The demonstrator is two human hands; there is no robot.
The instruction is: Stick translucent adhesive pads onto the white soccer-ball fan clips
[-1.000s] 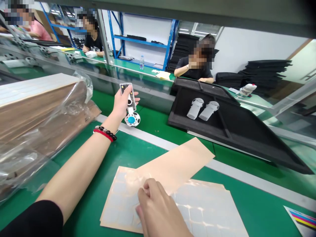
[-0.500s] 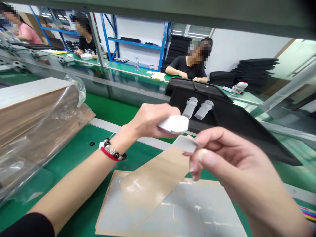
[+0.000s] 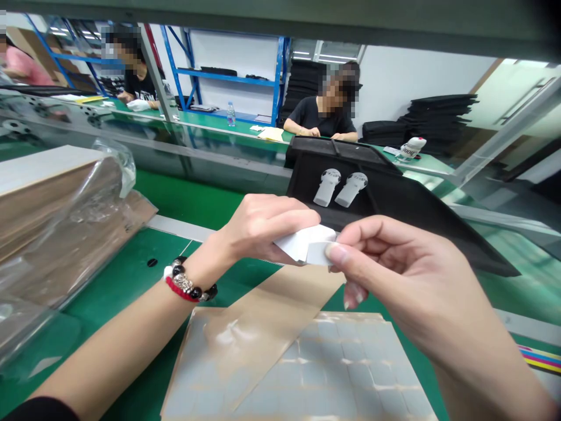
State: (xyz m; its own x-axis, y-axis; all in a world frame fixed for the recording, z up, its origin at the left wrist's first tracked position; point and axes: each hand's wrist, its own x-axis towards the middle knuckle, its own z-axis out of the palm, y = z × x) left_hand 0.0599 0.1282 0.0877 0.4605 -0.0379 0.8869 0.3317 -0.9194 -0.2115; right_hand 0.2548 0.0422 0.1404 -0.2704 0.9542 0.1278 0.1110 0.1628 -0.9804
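In my left hand is a white piece with a flat end, pointing to the right. Closed in a pinch, my right hand grips a small light-grey square between thumb and fingers. That square overlaps the end of the white piece; whether it is stuck on, I cannot tell. Below both hands lies a stack of sheets covered with rows of grey squares. A brown backing sheet lies slanted over its upper left part.
Two white pieces with round black-and-white heads lie on a black panel ahead. A plastic-wrapped brown stack stands at left. Across the line, a person sits near a bottle. A small black disc lies left.
My right hand has brought the grey square up against the end of the white piece. My left hand has turned the white piece slightly, and the whole view has shifted a little.
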